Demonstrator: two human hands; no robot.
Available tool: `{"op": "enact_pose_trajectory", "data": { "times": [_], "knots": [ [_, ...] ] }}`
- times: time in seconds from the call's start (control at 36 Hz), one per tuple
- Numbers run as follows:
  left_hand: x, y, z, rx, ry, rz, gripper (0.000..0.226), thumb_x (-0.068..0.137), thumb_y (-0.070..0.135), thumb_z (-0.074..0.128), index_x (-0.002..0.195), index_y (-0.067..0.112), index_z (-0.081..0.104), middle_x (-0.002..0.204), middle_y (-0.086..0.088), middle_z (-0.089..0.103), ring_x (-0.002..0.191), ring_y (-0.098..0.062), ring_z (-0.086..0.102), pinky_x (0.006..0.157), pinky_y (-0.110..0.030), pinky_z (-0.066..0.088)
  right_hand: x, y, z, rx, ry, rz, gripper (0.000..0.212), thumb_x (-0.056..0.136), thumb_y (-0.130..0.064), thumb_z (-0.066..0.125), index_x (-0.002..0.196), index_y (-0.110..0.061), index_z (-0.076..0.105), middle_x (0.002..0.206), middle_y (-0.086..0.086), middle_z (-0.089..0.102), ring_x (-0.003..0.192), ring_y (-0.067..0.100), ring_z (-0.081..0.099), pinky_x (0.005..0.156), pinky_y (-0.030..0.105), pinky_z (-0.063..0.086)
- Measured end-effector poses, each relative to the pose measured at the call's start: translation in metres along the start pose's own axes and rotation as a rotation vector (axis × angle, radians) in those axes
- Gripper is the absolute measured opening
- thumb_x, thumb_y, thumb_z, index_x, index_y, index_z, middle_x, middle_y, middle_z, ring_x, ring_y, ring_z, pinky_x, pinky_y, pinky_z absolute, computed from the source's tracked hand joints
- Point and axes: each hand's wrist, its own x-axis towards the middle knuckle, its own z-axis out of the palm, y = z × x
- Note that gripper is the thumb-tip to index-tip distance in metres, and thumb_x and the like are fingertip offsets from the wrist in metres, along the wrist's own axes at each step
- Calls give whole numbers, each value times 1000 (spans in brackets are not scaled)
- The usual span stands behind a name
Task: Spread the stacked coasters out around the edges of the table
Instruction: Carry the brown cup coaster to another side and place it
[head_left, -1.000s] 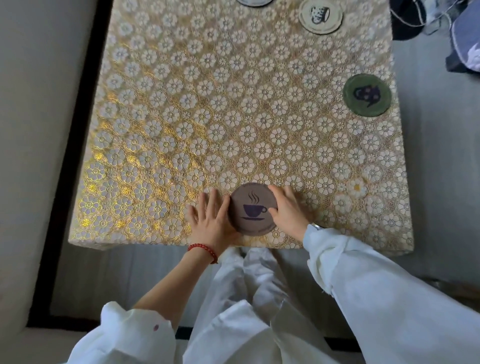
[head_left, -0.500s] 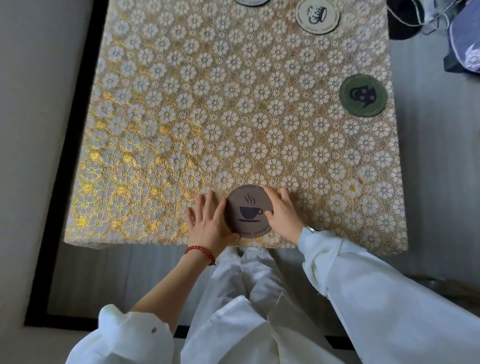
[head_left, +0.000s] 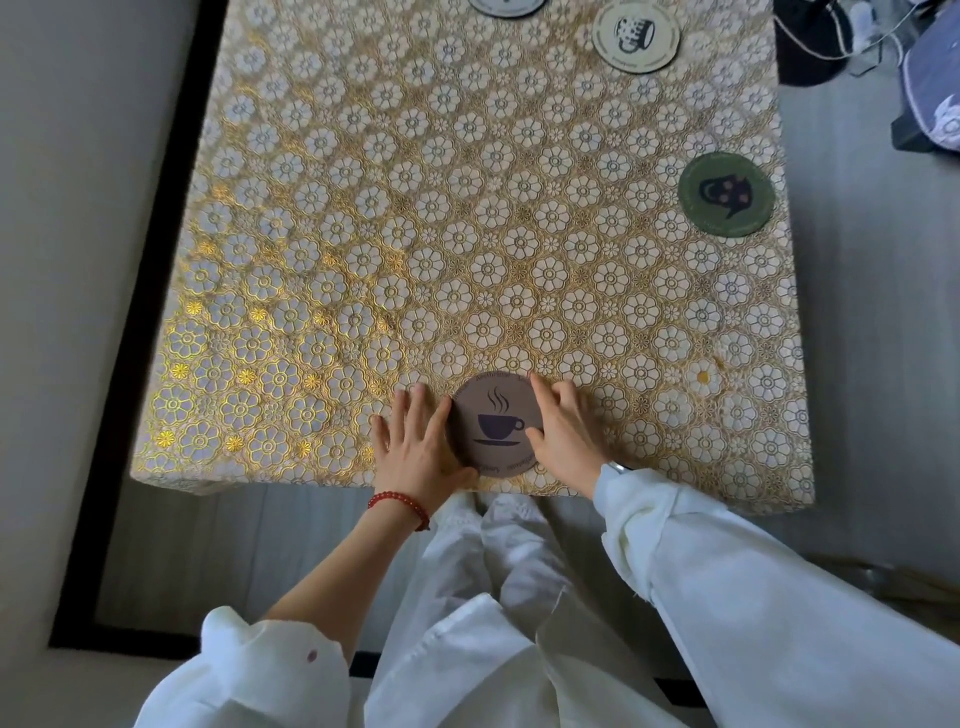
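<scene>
A round brown coaster w/ a dark steaming-cup print (head_left: 496, 430) lies flat at the near edge of the counter (head_left: 363, 218), roughly mid-way along that edge. The counter is covered by a gold-and-white cloth w/ a flower pattern.

The left hand (head_left: 415, 449) lies flat on the cloth, fingers spread, its thumb side touching the coaster's left rim; a red bead bracelet (head_left: 399, 505) sits on that wrist. The right hand (head_left: 563, 436) presses on the coaster's right rim, fingertips (head_left: 535, 382) at its far-right edge and thumb on the printed face. Neither hand is clenched or lifting it (both are open, palms down, bracketing the disc).

A round dark-green coaster w/ a dark print (head_left: 725, 194) lies flat by the right edge. A round cream coaster w/ a black mug print (head_left: 636, 35) sits near the far right corner. Another round pale coaster (head_left: 508, 6) lies at the far edge, cut off by the frame.
</scene>
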Motion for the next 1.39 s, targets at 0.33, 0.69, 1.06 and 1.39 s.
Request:
{"op": "enact_pose_trajectory", "data": {
  "times": [0.33, 0.69, 1.06, 1.39],
  "knots": [
    [0, -2, 3, 4, 16, 7, 99, 63, 56, 67, 140, 30, 12, 155, -5, -2, 141, -26, -11, 111, -52, -8, -2, 3, 1, 5, -2, -44, 62, 84, -19, 59, 137, -14, 28, 127, 12, 39, 116, 28, 34, 94, 36, 35],
    [0, -4, 3, 23, -3, 9, 100, 65, 58, 65, 141, 32, 5, 155, -4, -6, 141, -25, -14, 112, -53, -6, -2, 4, 0, -106, -35, -67, 64, 82, -25, 59, 136, -13, 26, 125, 13, 40, 113, 29, 38, 93, 40, 37],
    [-9, -21, -37, -197, 54, -160, 64, 83, 28, 57, 138, 26, 26, 151, -6, 22, 138, -26, 17, 113, -52, 20, 6, -30, -15, -76, -33, -196, 35, 88, -22, 46, 121, -8, 47, 121, 12, 49, 113, 29, 41, 99, 45, 36],
    [-82, -147, -77, -354, 307, -451, 46, 85, 25, 52, 130, 15, 43, 139, -13, 42, 124, -33, 41, 97, -48, 40, 8, -188, 20, -93, -339, -486, 31, 94, -18, 36, 120, -10, 49, 126, 10, 54, 117, 26, 46, 100, 41, 38]
  ]
}}
